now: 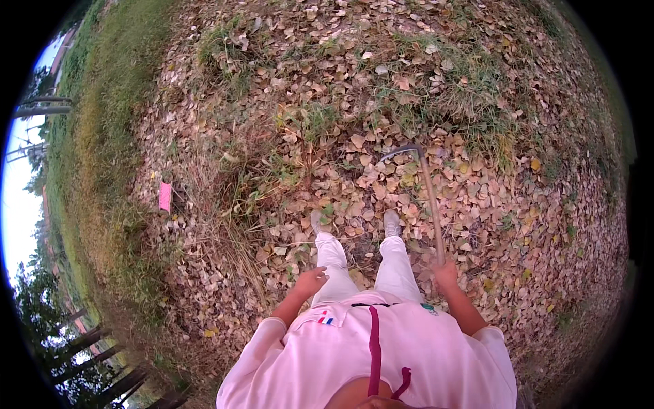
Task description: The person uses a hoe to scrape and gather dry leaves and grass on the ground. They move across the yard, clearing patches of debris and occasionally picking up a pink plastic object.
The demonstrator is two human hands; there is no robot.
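The right hand [445, 274] is wrapped around the low end of a long wooden handle. That arm is bent, and its forearm points to about 11 o'clock, if 12 is straight ahead. The left hand [312, 280] is loose by the left leg, with its fingers softly bent. Its forearm points to about 1 o'clock.

The handle is part of a sickle [431, 198]. It is out in front on the right side, at 2 o'clock from the right shoe [392, 223]. Its long stick runs up from the hand to nearly 12 o'clock, leaning a little toward 11. At the far end, the dark curved blade [402, 148] bends over to the left, and its tip points to about 8 o'clock. I can't tell if the blade touches the ground.

Dry leaves [470, 204] lie all around. A small pink thing [165, 196] is well away at 9 o'clock from the left shoe [316, 220]. Tall grass [122, 102] grows at 10 o'clock.
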